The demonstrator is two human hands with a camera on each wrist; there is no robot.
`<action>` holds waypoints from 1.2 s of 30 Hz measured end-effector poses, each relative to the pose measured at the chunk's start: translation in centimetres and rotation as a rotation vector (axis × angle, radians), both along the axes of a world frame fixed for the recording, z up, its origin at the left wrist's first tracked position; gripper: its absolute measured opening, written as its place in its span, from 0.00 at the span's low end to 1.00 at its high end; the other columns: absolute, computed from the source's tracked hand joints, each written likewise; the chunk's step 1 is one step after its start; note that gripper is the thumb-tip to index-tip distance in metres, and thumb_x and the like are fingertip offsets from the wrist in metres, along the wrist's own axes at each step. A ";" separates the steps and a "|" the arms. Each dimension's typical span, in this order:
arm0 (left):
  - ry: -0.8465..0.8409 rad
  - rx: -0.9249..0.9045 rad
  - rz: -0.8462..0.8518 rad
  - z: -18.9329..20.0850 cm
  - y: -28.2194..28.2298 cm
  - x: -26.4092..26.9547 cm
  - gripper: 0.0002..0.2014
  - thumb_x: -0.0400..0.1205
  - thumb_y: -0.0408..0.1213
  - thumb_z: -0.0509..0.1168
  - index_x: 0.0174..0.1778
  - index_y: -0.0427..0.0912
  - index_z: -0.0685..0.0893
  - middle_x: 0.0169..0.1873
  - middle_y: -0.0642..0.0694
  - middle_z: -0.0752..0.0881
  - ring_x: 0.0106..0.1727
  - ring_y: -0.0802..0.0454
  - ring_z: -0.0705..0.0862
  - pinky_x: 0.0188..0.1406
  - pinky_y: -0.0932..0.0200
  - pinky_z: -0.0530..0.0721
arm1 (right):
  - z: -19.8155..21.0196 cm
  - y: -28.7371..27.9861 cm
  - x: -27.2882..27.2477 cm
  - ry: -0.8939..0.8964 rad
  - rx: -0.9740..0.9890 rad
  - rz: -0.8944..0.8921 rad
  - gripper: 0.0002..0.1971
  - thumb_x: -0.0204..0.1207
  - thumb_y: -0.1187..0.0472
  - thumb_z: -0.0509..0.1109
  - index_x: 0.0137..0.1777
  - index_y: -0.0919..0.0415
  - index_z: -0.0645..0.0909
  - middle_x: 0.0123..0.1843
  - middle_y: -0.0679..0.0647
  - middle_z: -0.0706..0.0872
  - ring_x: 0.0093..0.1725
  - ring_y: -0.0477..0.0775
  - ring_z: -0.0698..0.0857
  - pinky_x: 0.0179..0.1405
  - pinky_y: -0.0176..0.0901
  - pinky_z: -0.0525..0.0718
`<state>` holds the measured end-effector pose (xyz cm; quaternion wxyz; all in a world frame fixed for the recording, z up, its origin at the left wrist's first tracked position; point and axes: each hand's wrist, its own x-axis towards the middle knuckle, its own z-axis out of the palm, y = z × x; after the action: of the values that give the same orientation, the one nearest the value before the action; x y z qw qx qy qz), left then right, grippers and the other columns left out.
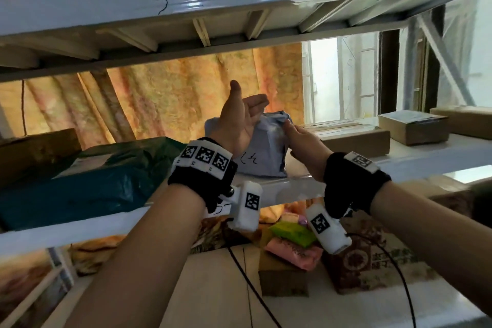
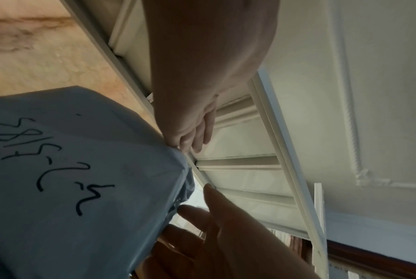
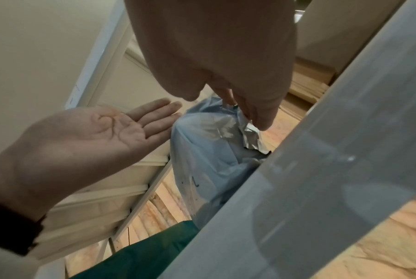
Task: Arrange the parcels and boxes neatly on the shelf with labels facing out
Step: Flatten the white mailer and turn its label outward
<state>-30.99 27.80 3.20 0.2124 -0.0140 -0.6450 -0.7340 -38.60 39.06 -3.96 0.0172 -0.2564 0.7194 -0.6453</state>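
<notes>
Blue parcel (image 1: 262, 152) upright btwn hands: left (image 1: 237, 120) flat-open beside it, right (image 1: 306, 146) prob. pinching top.

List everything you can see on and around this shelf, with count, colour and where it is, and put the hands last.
blue-grey parcel: one, pale blue-grey with black handwriting, upright on the middle shelf
green parcel: one, dark green, lying to its left
cardboard boxes: at least three, brown, right part of the same shelf
shelf: white metal, "3-1" handwritten on the upper beam
soft packets: several, green, pink and yellow, on a brown box on the floor below
curtain: one, orange-yellow, behind the shelf
left hand: fingers straight, palm open, beside the parcel top
right hand: pinches the parcel's crumpled top right edge
</notes>
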 end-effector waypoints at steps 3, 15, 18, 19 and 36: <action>0.079 0.097 0.011 -0.1 -2.1 0.5 0.40 0.88 0.61 0.35 0.76 0.31 0.74 0.76 0.36 0.76 0.81 0.46 0.68 0.78 0.54 0.60 | -0.2 0.1 0.9 0.035 0.002 -0.013 0.30 0.80 0.34 0.53 0.76 0.48 0.77 0.68 0.42 0.78 0.67 0.45 0.74 0.82 0.56 0.65; -0.361 0.047 0.348 -3.7 -12.0 1.2 0.32 0.86 0.63 0.47 0.79 0.44 0.69 0.77 0.50 0.72 0.73 0.39 0.75 0.72 0.51 0.70 | -1.9 -0.9 1.5 0.098 0.093 -0.023 0.57 0.58 0.21 0.61 0.87 0.44 0.52 0.83 0.49 0.69 0.78 0.56 0.73 0.77 0.58 0.74; -0.424 0.079 0.288 -4.9 -11.2 0.8 0.34 0.87 0.62 0.46 0.81 0.41 0.64 0.74 0.46 0.72 0.72 0.45 0.74 0.69 0.54 0.70 | -1.8 -0.6 1.4 0.025 0.064 -0.018 0.45 0.73 0.30 0.64 0.86 0.46 0.56 0.78 0.51 0.75 0.73 0.55 0.78 0.74 0.56 0.78; -0.424 0.087 0.298 -4.9 -10.9 0.6 0.37 0.87 0.62 0.45 0.86 0.39 0.56 0.82 0.43 0.63 0.82 0.45 0.63 0.78 0.51 0.62 | -1.6 -0.5 1.4 -0.006 0.045 -0.006 0.39 0.78 0.35 0.63 0.86 0.48 0.59 0.76 0.51 0.77 0.70 0.54 0.79 0.72 0.53 0.79; -0.362 0.096 0.110 -6.5 -6.4 3.2 0.35 0.88 0.61 0.45 0.75 0.33 0.74 0.67 0.39 0.82 0.62 0.47 0.81 0.62 0.55 0.76 | 0.5 0.6 -0.5 -0.240 -0.129 -0.016 0.45 0.71 0.20 0.49 0.75 0.52 0.76 0.70 0.54 0.84 0.63 0.55 0.86 0.59 0.51 0.86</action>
<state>-27.81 21.36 -3.30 0.1334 0.1638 -0.6367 -0.7416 -39.12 39.70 -3.46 0.0817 -0.1722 0.6712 -0.7164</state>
